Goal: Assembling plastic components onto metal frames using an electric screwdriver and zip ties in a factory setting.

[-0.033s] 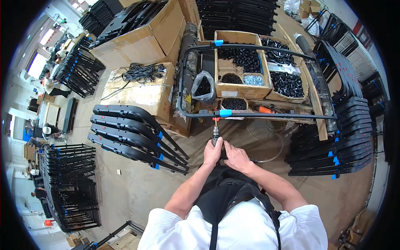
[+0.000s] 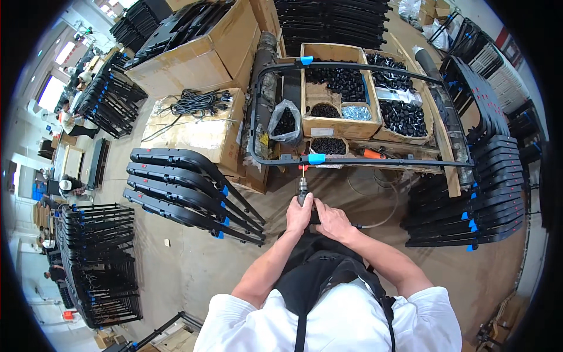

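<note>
Both my hands are wrapped round a power drill [image 2: 302,183] in front of my body. My left hand [image 2: 298,215] closes about its front part behind the chuck. My right hand [image 2: 332,220] grips farther back, where most of the drill's body is hidden. The bit points away from me and reaches the near rail of a black tubular frame [image 2: 381,162], beside a small red piece [image 2: 303,168]. Whether the tip is inside the rail I cannot tell. A blue clip [image 2: 316,158] sits on that rail, just right of the bit. Another blue clip [image 2: 306,60] is on the far rail.
Beneath the frame are cartons of black plastic parts [image 2: 403,117], silver screws [image 2: 356,112] and a plastic bag [image 2: 285,123]. An orange tool [image 2: 373,154] lies behind the near rail. Stacked black frames stand left [image 2: 170,185] and right [image 2: 469,202]. A cable [image 2: 387,218] curves from the drill.
</note>
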Demonstrator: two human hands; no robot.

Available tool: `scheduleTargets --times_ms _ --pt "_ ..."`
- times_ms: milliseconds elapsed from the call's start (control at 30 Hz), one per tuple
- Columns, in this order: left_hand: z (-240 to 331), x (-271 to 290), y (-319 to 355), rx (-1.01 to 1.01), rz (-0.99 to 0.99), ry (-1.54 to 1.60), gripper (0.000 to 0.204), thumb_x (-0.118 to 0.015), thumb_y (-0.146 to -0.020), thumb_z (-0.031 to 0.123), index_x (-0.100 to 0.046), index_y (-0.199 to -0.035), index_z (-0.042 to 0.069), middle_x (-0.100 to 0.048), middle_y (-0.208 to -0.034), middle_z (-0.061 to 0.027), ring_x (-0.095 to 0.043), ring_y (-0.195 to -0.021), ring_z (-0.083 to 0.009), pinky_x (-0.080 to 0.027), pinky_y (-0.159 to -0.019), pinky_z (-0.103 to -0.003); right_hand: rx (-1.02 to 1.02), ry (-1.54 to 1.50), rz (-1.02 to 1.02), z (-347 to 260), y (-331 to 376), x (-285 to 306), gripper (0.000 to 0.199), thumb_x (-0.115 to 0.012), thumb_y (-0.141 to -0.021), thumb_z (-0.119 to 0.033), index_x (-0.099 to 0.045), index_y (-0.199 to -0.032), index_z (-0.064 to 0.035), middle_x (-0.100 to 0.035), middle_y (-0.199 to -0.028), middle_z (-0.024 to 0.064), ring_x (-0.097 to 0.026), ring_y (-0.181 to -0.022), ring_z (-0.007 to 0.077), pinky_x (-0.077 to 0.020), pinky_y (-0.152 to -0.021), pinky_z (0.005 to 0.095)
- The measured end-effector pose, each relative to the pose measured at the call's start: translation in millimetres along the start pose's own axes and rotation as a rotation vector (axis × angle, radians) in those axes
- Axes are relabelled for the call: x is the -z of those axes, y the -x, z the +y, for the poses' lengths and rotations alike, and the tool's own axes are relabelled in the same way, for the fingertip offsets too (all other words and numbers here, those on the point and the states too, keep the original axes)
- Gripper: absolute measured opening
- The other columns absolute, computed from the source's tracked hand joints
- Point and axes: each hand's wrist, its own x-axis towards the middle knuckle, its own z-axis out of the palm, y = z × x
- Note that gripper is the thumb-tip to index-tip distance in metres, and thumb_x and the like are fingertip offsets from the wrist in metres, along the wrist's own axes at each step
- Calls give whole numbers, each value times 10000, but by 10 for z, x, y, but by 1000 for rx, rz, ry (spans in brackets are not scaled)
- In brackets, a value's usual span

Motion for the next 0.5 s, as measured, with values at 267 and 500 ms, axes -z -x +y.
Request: scheduleTargets --times_ms 267,500 --pt "90 -1 -28 -4 24 -140 641 -662 -992 575 -666 -1169 -42 -750 -1083 -276 -725 -1069 -423 -541 -938 -492 31 -74 76 82 -51 -52 961 -878 -794 -243 -336 -1536 38 -692 -1194 298 -702 -1095 461 -577 -945 515" --pt "45 -34 -113 -45 68 -174 586 -692 -991 540 -671 -1115 -32 -744 -995 -204 -721 -943 -315 -546 -859 -447 16 -98 56 99 -107 -26 1000 -880 -794 -245 -306 -1562 38 -684 -1249 306 -700 -1113 461 -575 -952 509"
